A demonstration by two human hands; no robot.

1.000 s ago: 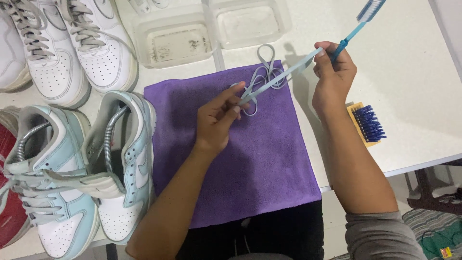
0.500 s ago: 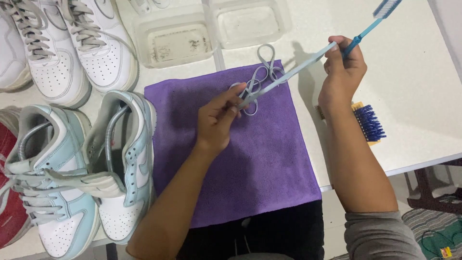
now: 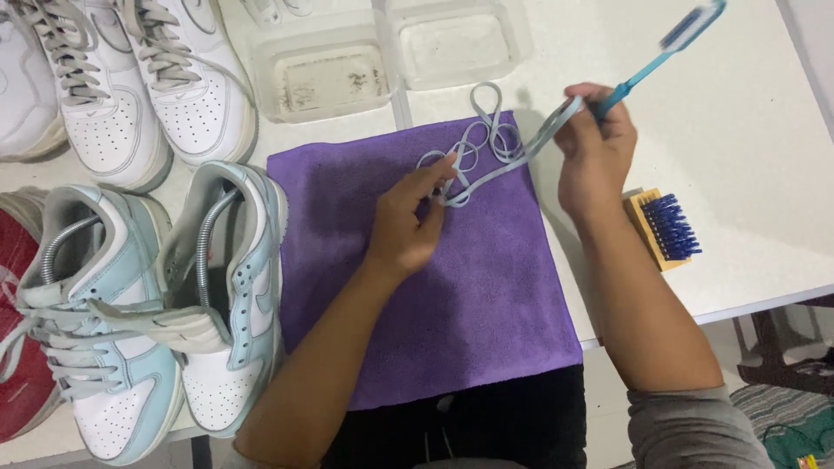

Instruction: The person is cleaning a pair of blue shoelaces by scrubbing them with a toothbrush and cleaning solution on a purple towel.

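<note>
At the near edge of the white desk (image 3: 764,130) lies a purple cloth (image 3: 434,313), spread flat and hanging a little over the edge toward the person. To its left stand two pale blue and white sneakers (image 3: 148,304) side by side, toes pointing near, their tongues pulled open; the one beside the cloth has no lace in it. Past them at the far left edge shows part of a red shoe (image 3: 22,347).

Over the middle of the cloth, the left hand (image 3: 408,221) reaches in from the near side; its fingers (image 3: 439,178) pinch a pale blue shoelace (image 3: 486,143) between thumb and forefinger. The lace lies in loose loops on the far part of the cloth, one loop spilling onto the bare desk beyond it, and a strand runs taut up and to the right to the right hand (image 3: 595,156). That hand's fingers are curled shut, pinching the lace's other end together with the handle of a blue toothbrush (image 3: 669,48), whose bristled head points far and right, blurred.

Just right of the right wrist, a wooden scrub brush with blue bristles (image 3: 665,227) rests on the desk.

Farther off stand two clear, shallow plastic tubs (image 3: 326,74), side by side, grimy inside. At the far left is a pair of white sneakers (image 3: 130,87) with grey laces.
</note>
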